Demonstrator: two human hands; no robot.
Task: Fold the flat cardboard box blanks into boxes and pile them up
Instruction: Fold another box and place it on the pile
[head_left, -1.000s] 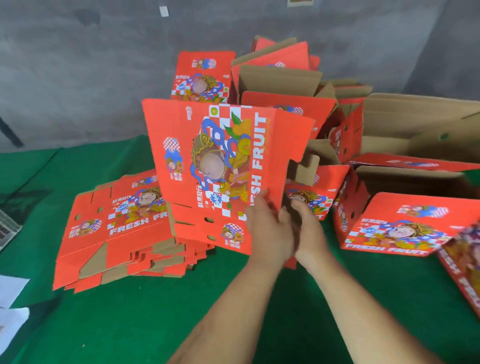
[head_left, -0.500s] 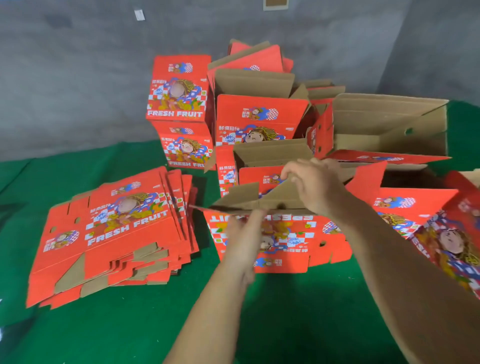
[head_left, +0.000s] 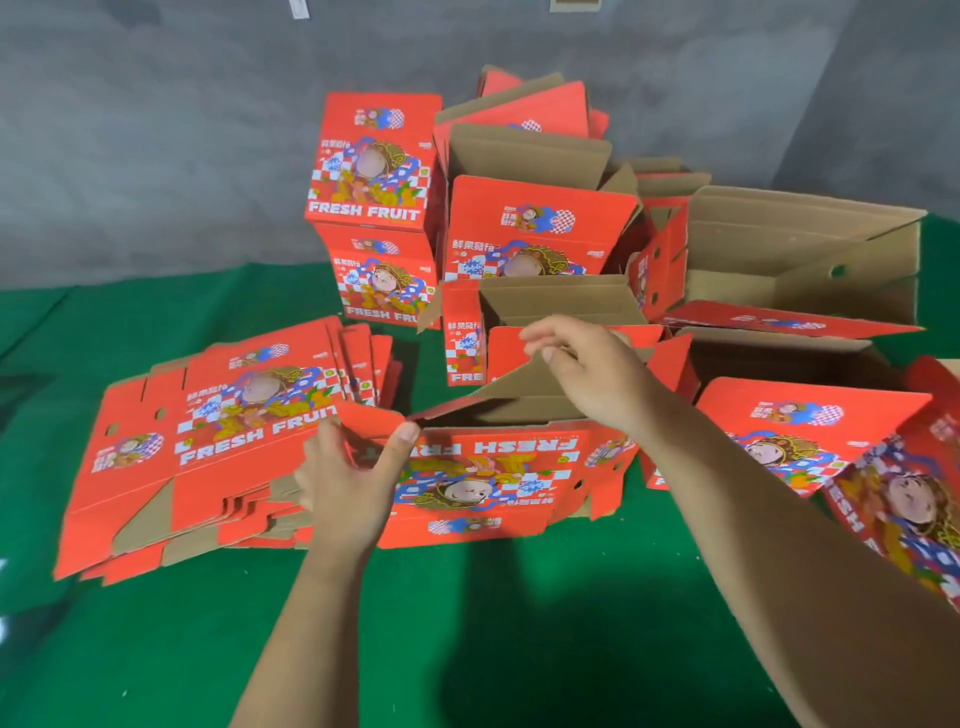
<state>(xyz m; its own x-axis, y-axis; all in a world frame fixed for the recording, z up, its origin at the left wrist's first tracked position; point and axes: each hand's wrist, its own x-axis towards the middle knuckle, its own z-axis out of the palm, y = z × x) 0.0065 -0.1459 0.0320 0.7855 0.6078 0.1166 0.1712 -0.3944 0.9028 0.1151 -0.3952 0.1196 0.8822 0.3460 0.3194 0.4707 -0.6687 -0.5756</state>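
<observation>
At centre on the green cloth (head_left: 467, 623), a red box (head_left: 493, 483) stands opened, print upside down, brown flaps up. Its left flap (head_left: 371, 418) is pinched by the left hand (head_left: 353, 478); a brown flap (head_left: 519, 382) is gripped by the right hand (head_left: 592, 371). Flat blanks (head_left: 208, 441) are stacked left, folded boxes (head_left: 535, 228) far.

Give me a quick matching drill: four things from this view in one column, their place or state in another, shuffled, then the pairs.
1. flat blanks
2. box in hand
3. left hand
4. right hand

A. pinches a brown flap, raised
B. stacked at left on the green cloth
C. print upside down, top open
D. grips a red corner flap

Pairs: 1-B, 2-C, 3-D, 4-A
</observation>
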